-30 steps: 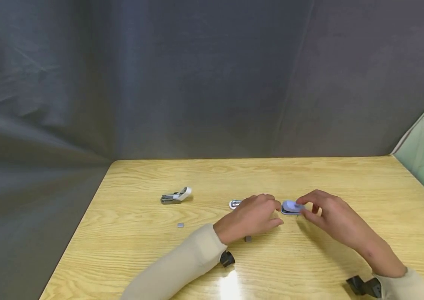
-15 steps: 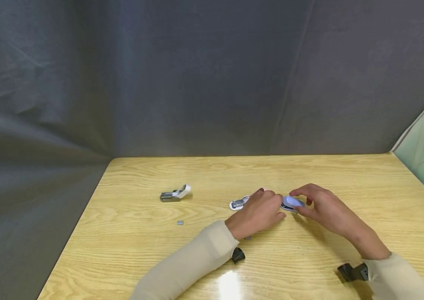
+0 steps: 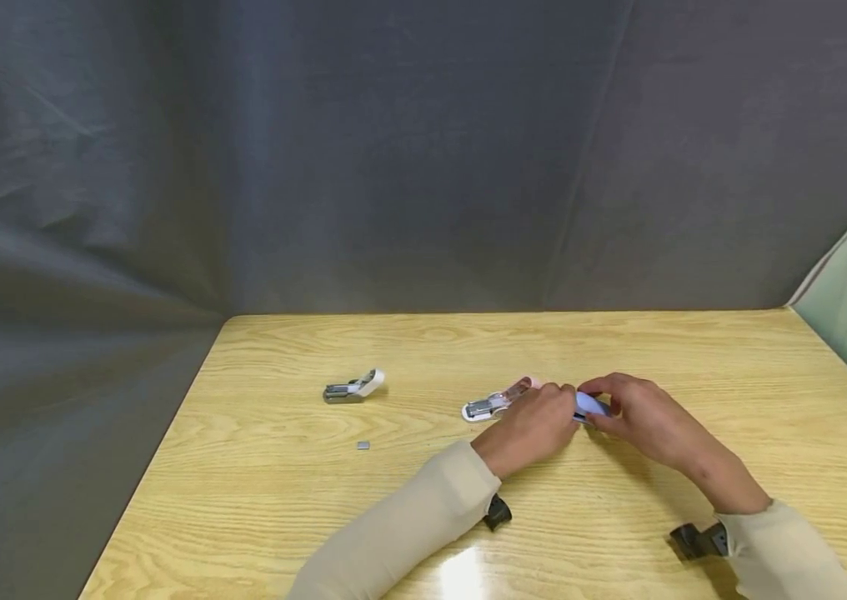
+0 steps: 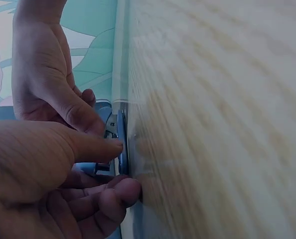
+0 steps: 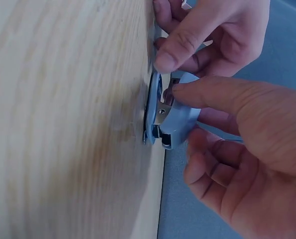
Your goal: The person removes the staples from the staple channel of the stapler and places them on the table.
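A small blue stapler (image 3: 590, 406) sits on the table between my two hands, its top cover raised from the base. My right hand (image 3: 644, 417) pinches the cover (image 5: 183, 117) between thumb and fingers. At the other end of the stapler, my left hand (image 3: 539, 421) pinches the tip of the base (image 4: 122, 124) with thumb and fingertips. Metal parts show between cover and base in the right wrist view. In the head view the left fingers hide the stapler's left end.
Left of my left hand lies a pink-and-white stapler (image 3: 487, 407), its top swung up. A grey-and-white stapler (image 3: 352, 390), likewise unfolded, lies farther left. A small grey strip (image 3: 363, 445) rests in front of it. A dark curtain (image 3: 408, 167) hangs behind the table.
My left hand has moved right onto the blue stapler's end, uncovering more of the pink-and-white stapler. The right hand has shifted slightly left. The small dark block near the left wrist is now hidden.
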Tool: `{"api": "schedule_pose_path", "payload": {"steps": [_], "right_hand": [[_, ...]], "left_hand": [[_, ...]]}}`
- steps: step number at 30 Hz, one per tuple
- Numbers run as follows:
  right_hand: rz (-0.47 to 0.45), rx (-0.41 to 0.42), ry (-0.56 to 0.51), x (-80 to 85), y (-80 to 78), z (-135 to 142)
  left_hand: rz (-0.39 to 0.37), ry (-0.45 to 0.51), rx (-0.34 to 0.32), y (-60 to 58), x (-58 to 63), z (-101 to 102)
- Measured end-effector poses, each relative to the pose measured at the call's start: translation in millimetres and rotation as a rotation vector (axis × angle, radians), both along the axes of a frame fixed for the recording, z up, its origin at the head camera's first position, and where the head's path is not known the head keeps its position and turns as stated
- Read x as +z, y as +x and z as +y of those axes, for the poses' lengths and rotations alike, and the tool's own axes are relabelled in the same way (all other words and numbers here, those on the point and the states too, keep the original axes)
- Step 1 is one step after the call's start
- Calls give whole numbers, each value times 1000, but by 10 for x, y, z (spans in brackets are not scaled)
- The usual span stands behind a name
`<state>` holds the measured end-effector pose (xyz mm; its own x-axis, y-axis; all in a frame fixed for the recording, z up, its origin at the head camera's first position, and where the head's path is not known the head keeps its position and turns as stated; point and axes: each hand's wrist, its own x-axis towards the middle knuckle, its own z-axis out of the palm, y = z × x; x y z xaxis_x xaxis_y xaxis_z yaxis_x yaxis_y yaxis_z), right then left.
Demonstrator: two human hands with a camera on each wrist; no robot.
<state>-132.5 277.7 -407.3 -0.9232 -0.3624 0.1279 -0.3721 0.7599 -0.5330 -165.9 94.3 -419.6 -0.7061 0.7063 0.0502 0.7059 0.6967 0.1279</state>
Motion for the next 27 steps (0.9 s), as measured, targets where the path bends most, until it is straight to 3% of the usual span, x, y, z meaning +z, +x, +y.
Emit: {"api": "schedule_pose_path", "payload": {"steps": [8, 19, 27], "right_hand": [[79, 22, 79, -12, -23, -33], [38, -13, 114, -31, 13, -59], [91, -30, 120, -64, 41, -59]], "left_hand": [[-50, 31, 36, -5, -7, 14], [-69, 79, 42, -2, -54, 5], [-69, 80, 80, -18, -47, 15]]}}
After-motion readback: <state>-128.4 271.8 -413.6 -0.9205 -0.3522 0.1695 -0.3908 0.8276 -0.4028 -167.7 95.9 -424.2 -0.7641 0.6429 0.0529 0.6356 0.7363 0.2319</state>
